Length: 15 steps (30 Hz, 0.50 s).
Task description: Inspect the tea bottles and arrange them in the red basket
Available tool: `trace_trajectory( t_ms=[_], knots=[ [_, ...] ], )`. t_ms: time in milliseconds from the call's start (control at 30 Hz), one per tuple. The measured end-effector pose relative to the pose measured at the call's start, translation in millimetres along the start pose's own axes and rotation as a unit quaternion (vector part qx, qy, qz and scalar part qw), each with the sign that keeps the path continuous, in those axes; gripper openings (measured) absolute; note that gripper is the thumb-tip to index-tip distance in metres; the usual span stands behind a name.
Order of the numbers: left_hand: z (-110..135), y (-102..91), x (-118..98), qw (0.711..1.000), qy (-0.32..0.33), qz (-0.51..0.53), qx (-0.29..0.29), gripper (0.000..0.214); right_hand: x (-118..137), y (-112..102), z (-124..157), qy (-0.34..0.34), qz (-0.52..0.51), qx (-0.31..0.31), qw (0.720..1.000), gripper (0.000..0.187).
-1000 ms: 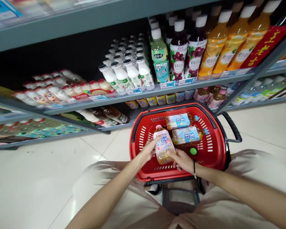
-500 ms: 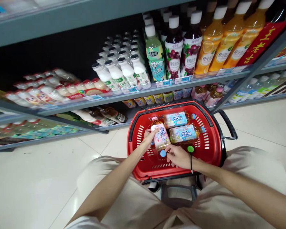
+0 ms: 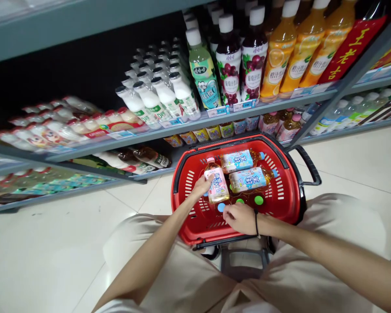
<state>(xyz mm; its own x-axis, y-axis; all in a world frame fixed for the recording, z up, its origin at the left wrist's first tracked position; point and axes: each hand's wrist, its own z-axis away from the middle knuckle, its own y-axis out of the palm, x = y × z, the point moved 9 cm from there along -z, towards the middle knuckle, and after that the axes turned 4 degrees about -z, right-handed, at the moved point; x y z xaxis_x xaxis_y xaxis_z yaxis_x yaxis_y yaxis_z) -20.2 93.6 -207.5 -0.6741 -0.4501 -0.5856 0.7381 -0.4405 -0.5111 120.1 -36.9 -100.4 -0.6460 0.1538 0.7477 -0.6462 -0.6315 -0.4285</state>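
My left hand (image 3: 202, 186) is closed round a pink-capped drink bottle (image 3: 217, 184), held inside the red basket (image 3: 195, 232) with its cap toward the shelf. My right hand (image 3: 240, 217) is curled with knuckles up over the near part of the basket; its fingertips are hidden, so what they grip, if anything, does not show. Beside it are a blue bottle cap (image 3: 221, 207) and a green cap (image 3: 258, 200). Two blue-labelled bottles, an upper bottle (image 3: 239, 161) and a lower bottle (image 3: 250, 179), lie on their sides to the right of the pink-capped one.
A shelf (image 3: 267, 102) runs just beyond the basket, with white milk bottles (image 3: 161, 98), grape juice bottles (image 3: 228, 61) and orange juice bottles (image 3: 278, 56). The basket's black handle (image 3: 308, 165) sticks out right. My knees flank the basket on the tiled floor (image 3: 52, 243).
My right hand has drawn back from the base of the pink-capped bottle, and its fingers have curled in. Another green cap now shows beside it. My left hand keeps its hold; the view has shifted slightly.
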Motion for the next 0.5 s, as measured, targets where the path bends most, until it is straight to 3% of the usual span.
trace_trajectory(
  t_ms=[167, 267, 400, 500],
  knots=[
    [22.9, -2.8, -34.5, 0.980, 0.069, -0.189, 0.010, 0.078, 5.6, -15.4, -6.8, -0.014, -0.039, -0.042, 0.998, 0.022],
    [45.2, -1.8, -53.0, 0.955, 0.133, -0.263, 0.029, 0.075, 0.1, -23.6, -10.9, -0.009, -0.069, -0.063, 0.996, 0.023],
    [63.3, 6.1, -50.1, 0.923, 0.158, -0.337, 0.098, 0.063, -8.6, -44.8, -14.3, -0.009, -0.163, -0.107, 0.981, 0.022],
    [67.3, 17.2, -40.9, 0.906, 0.138, -0.381, 0.123, 0.079, -10.4, -72.6, -12.8, -0.012, -0.297, -0.140, 0.944, 0.018]
  ],
)
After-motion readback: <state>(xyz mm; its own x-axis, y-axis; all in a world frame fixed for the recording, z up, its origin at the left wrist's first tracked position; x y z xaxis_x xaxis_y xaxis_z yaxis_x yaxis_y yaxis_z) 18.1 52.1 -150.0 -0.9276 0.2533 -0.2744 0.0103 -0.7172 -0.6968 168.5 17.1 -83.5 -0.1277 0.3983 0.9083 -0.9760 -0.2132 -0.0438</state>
